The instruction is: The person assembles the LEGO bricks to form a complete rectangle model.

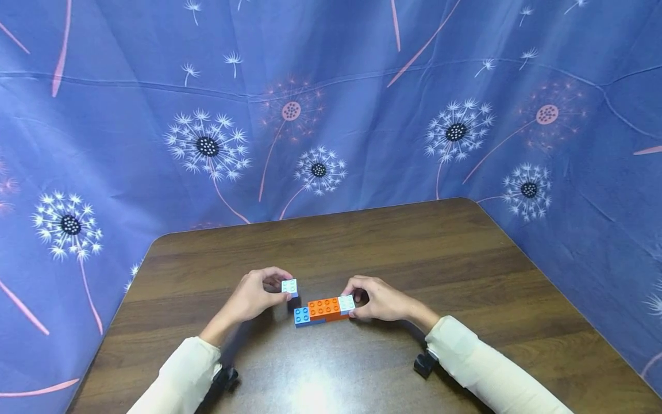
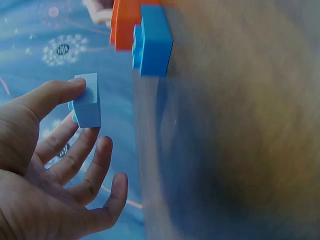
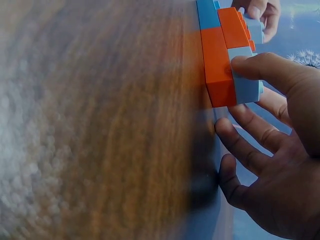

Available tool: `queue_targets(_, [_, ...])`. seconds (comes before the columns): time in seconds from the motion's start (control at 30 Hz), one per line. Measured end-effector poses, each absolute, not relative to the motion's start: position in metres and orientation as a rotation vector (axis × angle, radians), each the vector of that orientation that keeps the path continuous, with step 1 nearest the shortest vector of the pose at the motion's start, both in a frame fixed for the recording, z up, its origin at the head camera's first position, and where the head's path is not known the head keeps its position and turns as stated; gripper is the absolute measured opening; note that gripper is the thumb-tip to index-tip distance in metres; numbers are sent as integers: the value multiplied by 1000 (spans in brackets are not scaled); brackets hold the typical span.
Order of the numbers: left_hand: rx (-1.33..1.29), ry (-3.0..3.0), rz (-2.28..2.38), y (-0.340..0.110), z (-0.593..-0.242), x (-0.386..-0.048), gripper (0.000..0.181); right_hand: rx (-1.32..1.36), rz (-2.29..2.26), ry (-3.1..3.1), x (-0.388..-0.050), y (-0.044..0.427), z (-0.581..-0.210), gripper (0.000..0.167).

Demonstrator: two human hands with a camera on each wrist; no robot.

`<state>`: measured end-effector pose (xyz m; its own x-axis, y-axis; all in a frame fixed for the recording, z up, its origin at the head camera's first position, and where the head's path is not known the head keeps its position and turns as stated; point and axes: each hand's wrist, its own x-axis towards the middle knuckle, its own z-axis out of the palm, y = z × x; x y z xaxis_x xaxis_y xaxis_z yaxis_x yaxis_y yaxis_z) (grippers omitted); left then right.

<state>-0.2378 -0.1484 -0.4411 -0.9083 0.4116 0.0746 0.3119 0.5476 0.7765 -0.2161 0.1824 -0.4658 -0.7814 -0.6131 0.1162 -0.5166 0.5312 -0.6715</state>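
Observation:
A row of toy building bricks rests on the table. Its lower layer has a blue brick (image 1: 301,315) at the left end and an orange brick (image 3: 218,75) at the right. Across them sits an upper orange brick (image 1: 324,309), with a pale blue brick (image 3: 245,82) beside it at the right end. My right hand (image 1: 381,299) pinches that pale blue brick between thumb and fingers. Off to the left, my left hand (image 1: 257,294) holds another pale blue brick (image 2: 89,100) above the table, studs up, apart from the row.
The brown wooden table (image 1: 393,247) stretches behind and to both sides of the hands. A blue cloth with a dandelion print (image 1: 362,126) hangs along the table's far and side edges. Dark straps with small devices (image 1: 425,364) sit at the wrists.

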Motion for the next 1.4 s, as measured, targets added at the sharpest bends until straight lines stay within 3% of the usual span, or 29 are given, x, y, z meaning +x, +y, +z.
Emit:
queue_targets(0.43, [653, 2635, 1277, -135, -457, -208, 29, -983, -1085, 2632, -216, 181, -465, 32])
queue_targets(1.4, [634, 2660, 1274, -129, -464, -205, 28, -1022, -1089, 2652, -217, 182, -468, 32])
